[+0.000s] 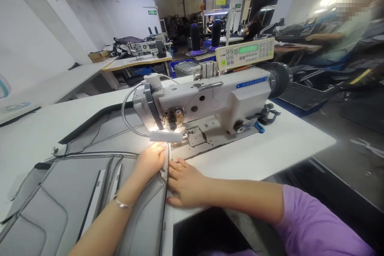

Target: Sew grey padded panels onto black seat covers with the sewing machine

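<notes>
A sewing machine (210, 96) stands on a white table, its lamp lighting the needle area. Large grey fabric panels (75, 192) with dark piped seams lie to its left and run up under the machine's head. My left hand (150, 163) rests on the fabric just in front of the needle area, its fingers pressed together on the material. Beside the dark fabric edge, my right hand (186, 184) lies flat with its fingers spread, fingertips against that edge. A ring is on one of its fingers. The needle tip is hidden behind the white lamp bar (166, 136).
A control panel (245, 54) sits on top of the machine, with two dark thread cones (195, 38) behind it. Another sewing machine (147, 47) stands at the back left. A blurred person (345, 38) is at a table on the right. Grey bins (309, 88) stand beyond the table's right side.
</notes>
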Demonstrator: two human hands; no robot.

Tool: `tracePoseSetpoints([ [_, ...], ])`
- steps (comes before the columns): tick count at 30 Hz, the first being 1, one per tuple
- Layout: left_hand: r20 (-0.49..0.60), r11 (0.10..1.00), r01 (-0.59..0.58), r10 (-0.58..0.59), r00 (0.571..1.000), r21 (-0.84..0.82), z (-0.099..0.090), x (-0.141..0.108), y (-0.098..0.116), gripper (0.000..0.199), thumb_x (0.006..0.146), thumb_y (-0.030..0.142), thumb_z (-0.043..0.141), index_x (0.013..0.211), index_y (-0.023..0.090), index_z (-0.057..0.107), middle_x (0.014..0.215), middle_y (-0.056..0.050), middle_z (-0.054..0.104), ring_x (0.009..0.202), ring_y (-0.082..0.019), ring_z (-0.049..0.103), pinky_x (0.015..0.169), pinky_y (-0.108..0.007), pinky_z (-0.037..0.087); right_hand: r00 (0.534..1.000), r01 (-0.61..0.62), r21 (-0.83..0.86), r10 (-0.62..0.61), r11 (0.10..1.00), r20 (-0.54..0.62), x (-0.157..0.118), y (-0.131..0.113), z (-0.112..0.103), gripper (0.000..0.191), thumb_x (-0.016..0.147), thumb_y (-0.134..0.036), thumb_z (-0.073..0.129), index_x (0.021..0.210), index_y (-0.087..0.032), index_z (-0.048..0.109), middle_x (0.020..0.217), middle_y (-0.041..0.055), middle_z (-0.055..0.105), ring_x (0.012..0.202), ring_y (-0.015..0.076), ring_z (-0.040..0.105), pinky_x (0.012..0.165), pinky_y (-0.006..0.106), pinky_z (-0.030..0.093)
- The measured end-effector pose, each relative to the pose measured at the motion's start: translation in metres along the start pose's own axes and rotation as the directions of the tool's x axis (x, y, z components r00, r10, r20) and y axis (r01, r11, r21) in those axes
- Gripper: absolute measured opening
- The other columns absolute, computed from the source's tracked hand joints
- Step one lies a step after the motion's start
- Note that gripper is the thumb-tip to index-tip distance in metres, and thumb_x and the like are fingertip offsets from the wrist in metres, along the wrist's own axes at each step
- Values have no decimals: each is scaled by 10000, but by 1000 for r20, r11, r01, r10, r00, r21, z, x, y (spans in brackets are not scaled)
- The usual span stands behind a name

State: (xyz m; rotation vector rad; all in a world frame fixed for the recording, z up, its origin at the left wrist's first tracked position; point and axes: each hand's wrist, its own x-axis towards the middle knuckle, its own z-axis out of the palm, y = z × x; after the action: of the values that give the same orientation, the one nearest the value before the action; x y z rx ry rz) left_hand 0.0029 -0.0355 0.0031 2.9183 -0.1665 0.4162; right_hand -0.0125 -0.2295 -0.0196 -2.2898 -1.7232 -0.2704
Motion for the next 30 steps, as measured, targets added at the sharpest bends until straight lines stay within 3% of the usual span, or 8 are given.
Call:
tracePoseSetpoints([
  [4, 8, 997, -68, 67, 998, 35, 0, 1, -6, 403, 830, 154, 374, 1082, 149, 687, 1211, -98, 652, 1121, -241, 604, 986, -383, 494, 996, 53, -29, -54, 998, -65, -2, -2, 4, 535, 846, -574, 472, 1045, -112, 654, 1081, 152, 621, 1213, 331, 428, 1126, 496, 187],
  [8, 40, 994, -100, 98, 994, 50, 2, 3, -13, 399, 823, 171, 386, 1061, 142, 705, 1175, -108, 673, 1075, -249, 632, 967, -387, 510, 1000, 19, -21, -19, 1000, -6, 4, 1, 2, 552, 839, -579, 476, 1064, -107, 652, 1064, 157, 627, 1183, 328, 448, 1093, 503, 248],
  [13, 61, 988, -128, 123, 990, 88, 1, -3, -9, 432, 811, 157, 384, 1132, 163, 674, 1272, -93, 621, 1155, -236, 592, 979, -353, 501, 996, 44, -32, -46, 999, -71, 1, 3, 3, 539, 856, -558, 458, 1110, -111, 620, 1154, 153, 603, 1210, 323, 431, 1111, 494, 217],
  [17, 84, 987, -138, 131, 988, 80, 0, 2, -8, 420, 798, 149, 379, 1061, 152, 706, 1207, -105, 659, 1106, -246, 620, 983, -371, 497, 999, 34, -16, -34, 999, -31, 2, 4, 2, 536, 844, -583, 473, 1057, -121, 640, 1092, 146, 624, 1172, 306, 457, 1102, 486, 232],
  [25, 65, 992, -105, 100, 993, 69, 2, 1, 4, 450, 783, 125, 365, 1115, 180, 664, 1237, -84, 632, 1150, -221, 571, 998, -332, 465, 998, 46, 17, -46, 999, -41, -4, 5, -5, 488, 851, -546, 495, 1092, -137, 608, 1113, 133, 617, 1174, 292, 445, 1083, 473, 248],
  [30, 83, 994, -35, 27, 996, 104, -4, -9, 13, 375, 810, 147, 379, 1024, 209, 680, 1213, -100, 602, 999, -226, 615, 836, -311, 514, 998, 36, -6, -36, 999, -44, -7, -1, -2, 494, 840, -533, 502, 1067, -110, 620, 1032, 143, 627, 1141, 308, 459, 1082, 480, 250],
])
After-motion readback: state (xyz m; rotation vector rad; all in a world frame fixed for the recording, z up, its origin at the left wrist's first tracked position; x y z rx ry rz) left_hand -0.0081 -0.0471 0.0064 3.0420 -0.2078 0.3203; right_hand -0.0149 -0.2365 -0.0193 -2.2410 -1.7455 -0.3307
